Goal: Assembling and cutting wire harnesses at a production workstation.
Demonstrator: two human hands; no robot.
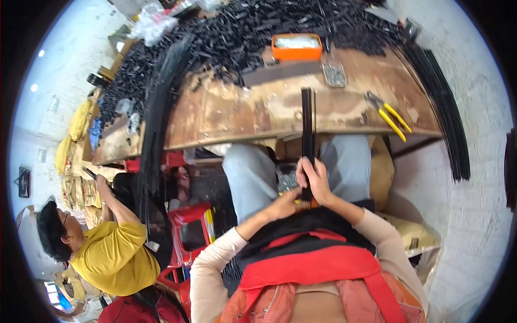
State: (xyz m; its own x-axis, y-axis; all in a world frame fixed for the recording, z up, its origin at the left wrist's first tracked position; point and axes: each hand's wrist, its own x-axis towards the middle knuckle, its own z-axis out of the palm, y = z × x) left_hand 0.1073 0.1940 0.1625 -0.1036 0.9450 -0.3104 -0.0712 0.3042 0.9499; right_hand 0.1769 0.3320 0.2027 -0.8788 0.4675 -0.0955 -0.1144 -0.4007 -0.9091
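At the far left we see another person in a yellow shirt [116,255], seated low beside the counter [237,110], one hand up near stacked tan sacks [75,161]. A long sheaf of thin black rods [159,107] drapes over the counter's left end, glossy and straight. Behind it, a huge heap of small black pieces [226,37] covers the counter's back. The counter itself is worn brown wood, scuffed and stained, its front edge bowed by the lens.

Centre now: our left hand [283,203] sits just below the counter's edge, fingers curled at the bottom end of a slim bundle of black rods [307,121]. We cannot tell how tightly that grip closes. Our right hand [314,180] is wrapped around the same bundle just above, grip clamped on it. The bundle stands up from our lap, its top end lying on the counter, in front of an orange tray [297,47].

Right of the bundle lie yellow-handled pliers [389,113] on the counter. Further right, more black rods [444,113] fan along the counter's end, against a pale wall [479,177].
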